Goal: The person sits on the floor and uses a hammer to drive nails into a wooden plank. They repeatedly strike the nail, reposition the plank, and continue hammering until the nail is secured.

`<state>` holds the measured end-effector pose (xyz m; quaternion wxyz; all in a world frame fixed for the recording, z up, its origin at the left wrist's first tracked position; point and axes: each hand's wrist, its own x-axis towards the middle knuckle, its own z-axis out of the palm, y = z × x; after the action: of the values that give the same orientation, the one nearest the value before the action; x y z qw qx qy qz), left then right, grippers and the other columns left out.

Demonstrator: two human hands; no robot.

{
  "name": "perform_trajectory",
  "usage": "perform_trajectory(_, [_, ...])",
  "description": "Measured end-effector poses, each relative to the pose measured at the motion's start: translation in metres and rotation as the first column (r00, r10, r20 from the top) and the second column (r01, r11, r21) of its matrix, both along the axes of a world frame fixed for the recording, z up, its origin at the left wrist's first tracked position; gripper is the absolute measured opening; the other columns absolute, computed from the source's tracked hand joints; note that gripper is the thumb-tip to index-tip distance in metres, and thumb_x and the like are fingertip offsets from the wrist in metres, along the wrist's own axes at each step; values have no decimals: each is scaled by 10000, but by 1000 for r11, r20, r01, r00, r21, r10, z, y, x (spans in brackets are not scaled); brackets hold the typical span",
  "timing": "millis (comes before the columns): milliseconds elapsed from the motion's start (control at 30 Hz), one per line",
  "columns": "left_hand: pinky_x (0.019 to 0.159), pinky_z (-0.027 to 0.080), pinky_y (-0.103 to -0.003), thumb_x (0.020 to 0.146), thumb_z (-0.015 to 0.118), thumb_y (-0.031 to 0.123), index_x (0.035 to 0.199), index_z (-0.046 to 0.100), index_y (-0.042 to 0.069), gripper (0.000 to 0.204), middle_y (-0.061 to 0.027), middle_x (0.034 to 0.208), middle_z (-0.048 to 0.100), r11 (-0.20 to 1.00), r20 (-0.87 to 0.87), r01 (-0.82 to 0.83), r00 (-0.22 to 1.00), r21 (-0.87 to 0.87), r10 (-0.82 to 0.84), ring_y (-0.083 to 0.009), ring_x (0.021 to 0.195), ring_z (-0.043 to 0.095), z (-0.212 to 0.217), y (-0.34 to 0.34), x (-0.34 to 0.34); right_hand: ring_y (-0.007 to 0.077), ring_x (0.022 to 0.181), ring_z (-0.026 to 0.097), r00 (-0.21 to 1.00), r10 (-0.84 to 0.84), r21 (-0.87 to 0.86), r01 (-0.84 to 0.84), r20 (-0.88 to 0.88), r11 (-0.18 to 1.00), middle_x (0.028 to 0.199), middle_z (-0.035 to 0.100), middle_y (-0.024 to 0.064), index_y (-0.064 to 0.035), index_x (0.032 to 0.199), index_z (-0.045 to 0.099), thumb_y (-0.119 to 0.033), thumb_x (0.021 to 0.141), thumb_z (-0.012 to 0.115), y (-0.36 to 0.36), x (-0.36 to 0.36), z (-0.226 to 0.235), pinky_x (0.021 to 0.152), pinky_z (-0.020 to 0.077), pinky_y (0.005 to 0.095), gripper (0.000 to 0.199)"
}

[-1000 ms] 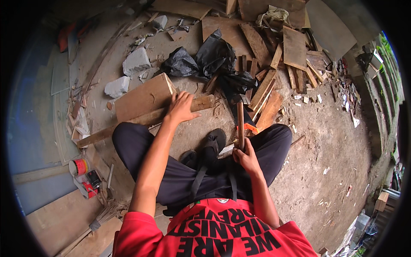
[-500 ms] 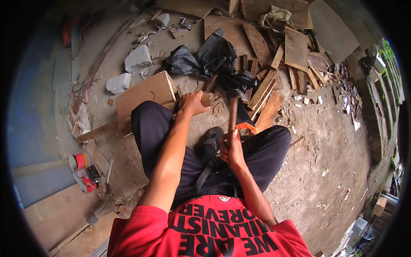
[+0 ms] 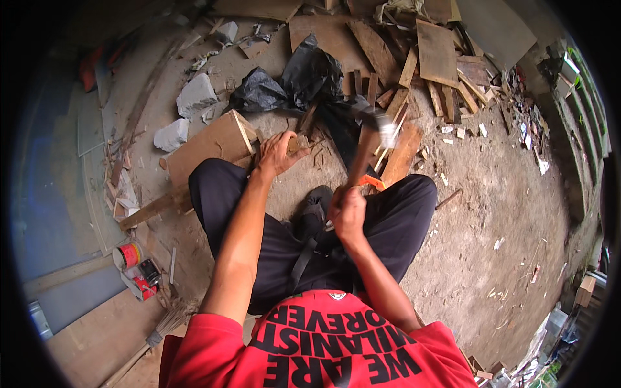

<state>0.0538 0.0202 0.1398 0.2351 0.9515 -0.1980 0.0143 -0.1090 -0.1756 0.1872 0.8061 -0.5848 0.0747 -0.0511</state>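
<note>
My right hand [image 3: 348, 210] is closed round the wooden handle of a hammer [image 3: 363, 157]. The hammer's metal head is raised, smeared by motion, and apart from any wood. On the left, my left hand [image 3: 275, 155] grips the end of a short piece of wood [image 3: 297, 143], thumb on its near side; the hand hides part of it. Beside that hand stands a box-like wooden piece [image 3: 210, 147] with a broad brown panel. An orange handle [image 3: 371, 182], apparently a handsaw's, lies beyond my right hand, near my right knee.
Black plastic sheeting [image 3: 313, 72] lies ahead, with scrap boards [image 3: 436, 53] piled at the far right. Concrete chunks [image 3: 196, 96] sit at the far left. A red-and-yellow can [image 3: 128, 255] stands left of my knee. Small debris litters the dirt floor [image 3: 498, 213].
The hammer has swung up and to the right, with its head lifted away from the black plastic. My left hand stays on the piece of wood. The whole view has shifted slightly.
</note>
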Motion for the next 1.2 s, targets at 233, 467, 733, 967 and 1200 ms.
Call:
perform_trajectory(233, [725,463,-478,1009,422,434,976,531,74,378,-158,929,595,972,153,-144,973,-188,173,-383,882,592,-10,-5,2,103,362,337,881,239,129,-204,-408,970,509,346,-24,-111,776,427,-601,1006,332,2,-32,-9,341,281,260,549])
perform_trajectory(467, [701,461,-480,1017,421,406,879,506,62,380,-162,852,596,973,109,-184,974,-139,199,-393,822,592,-21,1,4,85,430,366,994,-15,369,-27,112,929,569,381,-7,-54,874,423,-622,981,362,-5,9,58,395,324,244,582])
perform_trajectory(733, [713,457,-481,1017,408,404,901,508,70,367,-165,853,595,984,129,-156,978,-89,166,-389,827,589,-15,-5,-1,106,351,305,790,309,300,-166,-530,939,495,301,-32,-130,753,396,-619,998,323,-6,-39,-15,331,247,261,552])
perform_trajectory(967, [715,454,-491,1007,441,362,906,502,66,319,-164,865,604,975,99,-171,978,-140,185,-396,840,588,-10,-6,-2,105,377,304,992,-59,341,94,-111,935,522,318,-12,-107,824,399,-709,940,349,10,-10,-4,343,254,270,615])
perform_trajectory(1200, [732,437,-507,1022,400,341,931,497,42,327,-203,879,596,984,114,-122,984,-127,137,-433,853,571,-9,-2,-5,107,353,315,873,155,293,-14,-463,956,496,313,-29,-144,694,372,-633,998,289,18,-21,-45,333,277,277,581])
